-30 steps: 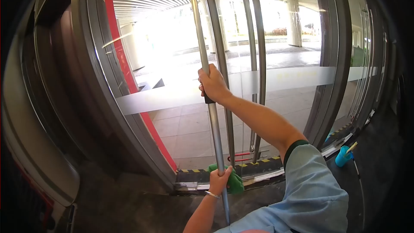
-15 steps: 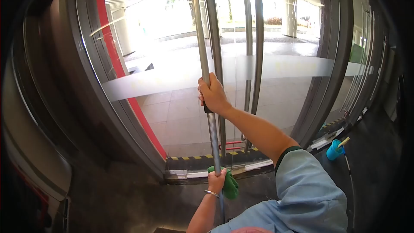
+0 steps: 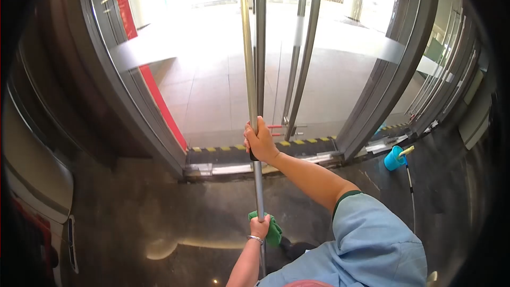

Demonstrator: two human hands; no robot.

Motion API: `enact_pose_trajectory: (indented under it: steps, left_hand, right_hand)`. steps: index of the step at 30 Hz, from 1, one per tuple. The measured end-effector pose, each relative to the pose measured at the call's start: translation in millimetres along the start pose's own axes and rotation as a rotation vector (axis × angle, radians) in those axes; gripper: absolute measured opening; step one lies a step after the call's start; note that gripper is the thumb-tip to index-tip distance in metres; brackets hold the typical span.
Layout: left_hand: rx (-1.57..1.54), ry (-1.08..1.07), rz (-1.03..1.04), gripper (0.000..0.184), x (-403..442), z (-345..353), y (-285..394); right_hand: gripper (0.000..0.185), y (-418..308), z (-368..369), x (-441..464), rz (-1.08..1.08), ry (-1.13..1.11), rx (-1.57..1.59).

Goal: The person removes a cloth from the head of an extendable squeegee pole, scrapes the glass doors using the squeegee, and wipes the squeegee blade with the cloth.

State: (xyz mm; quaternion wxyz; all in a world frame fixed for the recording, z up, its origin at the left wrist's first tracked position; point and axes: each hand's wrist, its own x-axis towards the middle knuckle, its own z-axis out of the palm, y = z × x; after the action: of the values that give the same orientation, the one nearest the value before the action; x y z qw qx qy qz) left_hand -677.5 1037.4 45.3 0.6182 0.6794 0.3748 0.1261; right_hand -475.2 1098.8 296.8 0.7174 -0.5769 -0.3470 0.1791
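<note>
A long metal pole (image 3: 247,58) runs nearly upright in front of the glass door (image 3: 212,90). My right hand (image 3: 261,141) is wrapped round the pole at a dark collar, at about the height of the door's bottom edge in the view. Lower down, my left hand (image 3: 259,227), with a bracelet at the wrist, grips the same pole. A green cloth (image 3: 274,232) hangs at my left hand, bunched against the pole. The pole's upper end runs out of view at the top.
Long vertical door handles (image 3: 305,56) stand behind the pole. Yellow-black tape (image 3: 212,149) lines the threshold. On the dark floor at the right is a blue bucket (image 3: 393,159) with a tool in it. Dark door frames (image 3: 390,69) rise at both sides.
The view has tilted down, showing more floor. Both hands still hold the pole; my right hand has come lower in the view, closer to my left. The bucket appears higher and further left.
</note>
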Motion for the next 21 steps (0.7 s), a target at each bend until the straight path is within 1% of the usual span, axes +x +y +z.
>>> enact_pose_trajectory:
  steps: [1, 4, 6, 8, 12, 14, 18, 21]
  left_hand:
    - [0.048, 0.023, -0.004, 0.030, -5.8, 2.3, -12.4]
    - [0.064, 0.063, -0.032, 0.029, -23.7, 11.7, -52.4]
    - [0.078, 0.045, -0.065, 0.029, -31.4, 17.3, -84.8]
    - [0.089, 0.019, -0.099, 0.030, -38.3, 25.0, -118.7]
    - [0.159, 0.032, -0.186, 0.031, -69.4, 37.6, -183.3]
    - [0.213, 0.068, -0.216, 0.030, -85.2, 44.9, -207.9]
    - [0.264, 0.030, -0.344, 0.031, -123.1, 53.1, -258.9]
    - [0.271, 0.055, -0.409, 0.030, -148.7, 61.7, -283.9]
  right_hand:
    - [0.010, 12.3, 0.2, -9.8, 0.025, -0.002, 0.001]
    - [0.010, 46.9, -4.1, -39.8, 0.058, -0.001, -0.048]
    - [0.010, 70.1, -6.3, -60.8, 0.122, -0.002, -0.034]
    - [0.010, 103.1, -9.5, -80.8, 0.139, -0.014, -0.001]
    - [0.010, 161.4, -17.9, -132.2, 0.250, -0.040, 0.004]
    - [0.009, 188.8, -21.7, -157.5, 0.284, -0.032, 0.036]
    - [0.010, 245.1, -26.4, -209.9, 0.385, -0.021, 0.060]
    - [0.010, 277.8, -31.9, -242.3, 0.464, -0.024, 0.092]
